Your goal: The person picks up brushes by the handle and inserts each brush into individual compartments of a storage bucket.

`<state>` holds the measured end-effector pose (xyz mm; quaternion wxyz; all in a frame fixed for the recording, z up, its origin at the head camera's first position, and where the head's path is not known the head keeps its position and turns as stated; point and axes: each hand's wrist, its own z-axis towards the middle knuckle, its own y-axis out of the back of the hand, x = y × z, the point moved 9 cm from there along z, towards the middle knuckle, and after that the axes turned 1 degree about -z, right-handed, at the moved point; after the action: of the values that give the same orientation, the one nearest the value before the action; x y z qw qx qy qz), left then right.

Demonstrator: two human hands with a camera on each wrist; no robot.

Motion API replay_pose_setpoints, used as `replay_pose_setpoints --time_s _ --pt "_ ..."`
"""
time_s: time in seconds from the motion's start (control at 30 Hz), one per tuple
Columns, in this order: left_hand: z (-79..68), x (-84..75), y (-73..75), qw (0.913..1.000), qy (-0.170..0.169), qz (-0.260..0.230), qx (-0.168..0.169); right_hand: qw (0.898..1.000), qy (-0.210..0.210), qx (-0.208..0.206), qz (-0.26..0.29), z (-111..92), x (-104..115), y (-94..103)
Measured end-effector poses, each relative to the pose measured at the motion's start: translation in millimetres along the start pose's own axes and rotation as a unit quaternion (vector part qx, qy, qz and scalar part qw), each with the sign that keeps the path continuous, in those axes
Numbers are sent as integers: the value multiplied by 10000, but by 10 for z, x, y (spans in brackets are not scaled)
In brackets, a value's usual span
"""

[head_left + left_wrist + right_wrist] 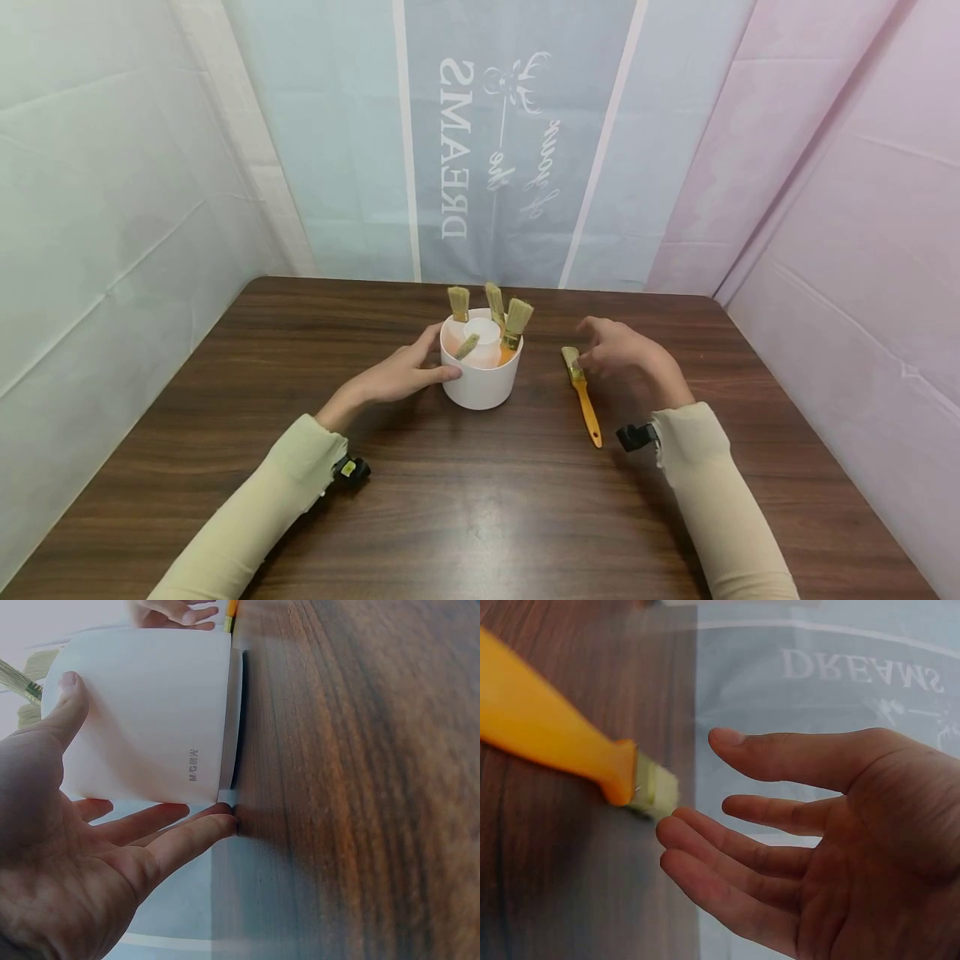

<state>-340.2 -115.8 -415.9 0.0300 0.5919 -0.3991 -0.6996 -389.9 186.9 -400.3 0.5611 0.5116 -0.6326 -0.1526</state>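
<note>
A white round pot [483, 385] stands on the table with several bristle paintbrushes in it, bristles up; one brush [516, 321] shows a bit of orange handle. My left hand [401, 371] holds the pot's left side, its thumb on the near wall and its fingers round the far side. In the left wrist view, the pot wall [150, 712] carries small grey lettering. To the right, a yellow-handled paintbrush [583, 400] lies on the table, bristles away from me. Just above its bristle end hovers my right hand [618, 346], fingers loosely bent and apart, holding nothing.
The dark wood-grain table [450, 517] ends at a back edge behind the pot. A printed cloth [517, 167] with lettering hangs beyond it, and pale cloth walls [112, 250] flank both sides. A black wrist camera [636, 437] sits on the right sleeve.
</note>
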Motion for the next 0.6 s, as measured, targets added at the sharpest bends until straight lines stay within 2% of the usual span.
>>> replay_pose_setpoints --time_s 0.17,0.33,0.6 --pt "-2 -2 -2 10000 37 -13 -4 9990 -289 200 264 61 -152 -67" --pt "0 1 -9 10000 31 -30 13 9979 -389 283 430 110 -262 -102" --pt "-6 -6 5 10000 45 4 -15 9955 -549 334 701 131 -313 -151"
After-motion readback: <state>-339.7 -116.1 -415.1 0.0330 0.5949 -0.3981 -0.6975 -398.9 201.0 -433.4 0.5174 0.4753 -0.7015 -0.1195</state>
